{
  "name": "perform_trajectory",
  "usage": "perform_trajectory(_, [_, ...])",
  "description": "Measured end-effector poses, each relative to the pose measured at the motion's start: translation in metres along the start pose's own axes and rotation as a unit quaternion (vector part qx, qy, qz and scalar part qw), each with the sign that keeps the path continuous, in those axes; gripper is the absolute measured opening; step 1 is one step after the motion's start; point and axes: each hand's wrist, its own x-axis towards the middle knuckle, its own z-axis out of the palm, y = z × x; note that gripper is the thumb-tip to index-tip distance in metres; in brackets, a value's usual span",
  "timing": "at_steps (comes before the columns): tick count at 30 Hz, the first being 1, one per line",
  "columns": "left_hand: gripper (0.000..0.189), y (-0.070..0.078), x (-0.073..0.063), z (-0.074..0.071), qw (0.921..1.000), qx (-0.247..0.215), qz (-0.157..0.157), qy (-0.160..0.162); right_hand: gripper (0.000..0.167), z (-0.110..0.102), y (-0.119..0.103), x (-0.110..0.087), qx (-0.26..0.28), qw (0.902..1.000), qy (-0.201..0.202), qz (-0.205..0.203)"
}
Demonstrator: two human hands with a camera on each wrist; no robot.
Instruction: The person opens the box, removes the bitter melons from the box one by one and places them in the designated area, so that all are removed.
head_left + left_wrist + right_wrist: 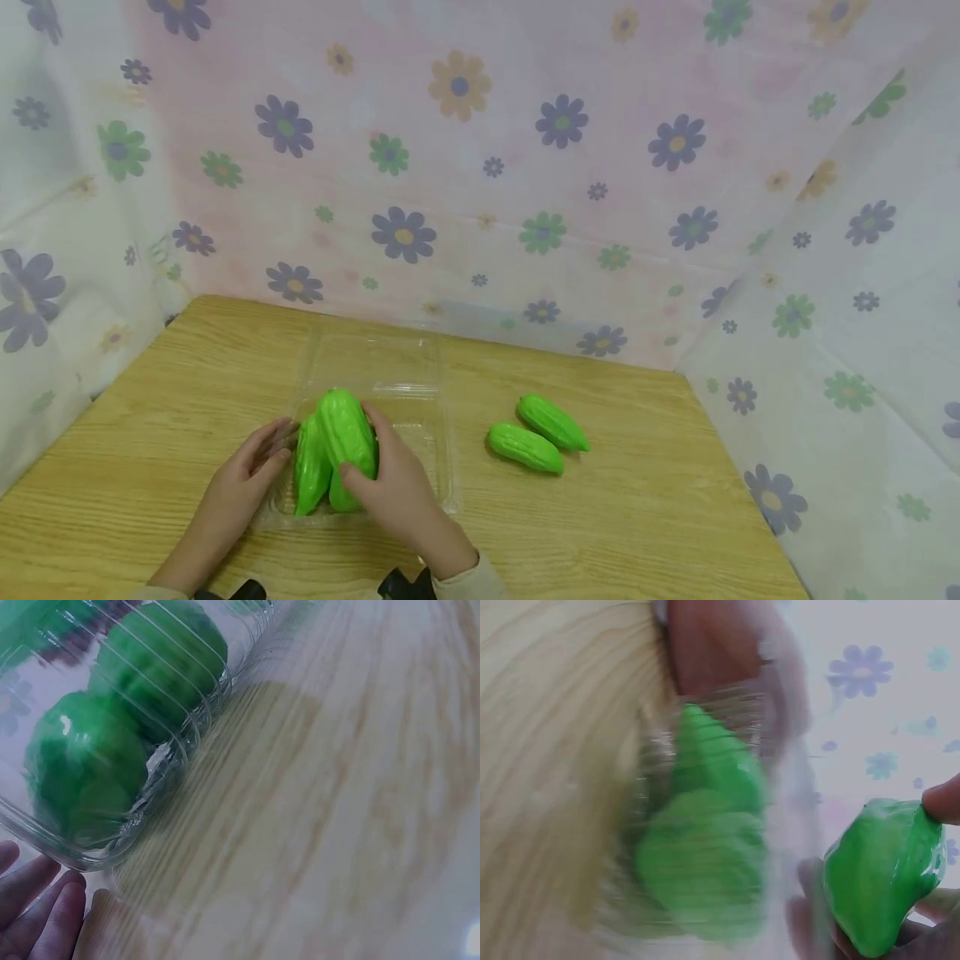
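Note:
My right hand (405, 487) grips a bright green bitter melon (347, 425), thumb on the near side and fingers round the far side. It is held over a clear plastic box (452, 487). Two more green bitter melons lie in the left part of the box, one (309, 471) along the left wall and another (343, 493) partly hidden under the held one. At the box's left side is my left hand (238, 482), thumb and fingers apart. In the left wrist view its fingers (64, 915) reach the box's lower corner.
The box's clear lid (371, 362) lies folded back behind it. Two green bitter melons, one in front (525, 447) and one behind (553, 422), lie side by side on the wooden table (637, 508) to the right. Flowered cloth (480, 167) hangs round the back and sides.

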Motion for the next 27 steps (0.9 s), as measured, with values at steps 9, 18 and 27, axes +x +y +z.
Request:
perform_trajectory(9, [0.054, 0.003, 0.000, -0.002, 1.0000, 0.001, -0.003, -0.005, 0.070, -0.032, -0.018, -0.006, 0.064, 0.9974, -0.023, -0.026])
perform_trajectory(18, [0.055, 0.004, 0.000, -0.002, 0.9999, -0.009, -0.003, -0.008, 0.082, -0.072, -0.010, -0.008, 0.019, 0.9998, 0.002, -0.011])
perform_trajectory(27, [0.055, 0.006, 0.000, -0.004, 0.9999, -0.001, 0.000, -0.010, 0.062, -0.116, 0.025, -0.007, 0.077, 0.9947, -0.038, 0.056])
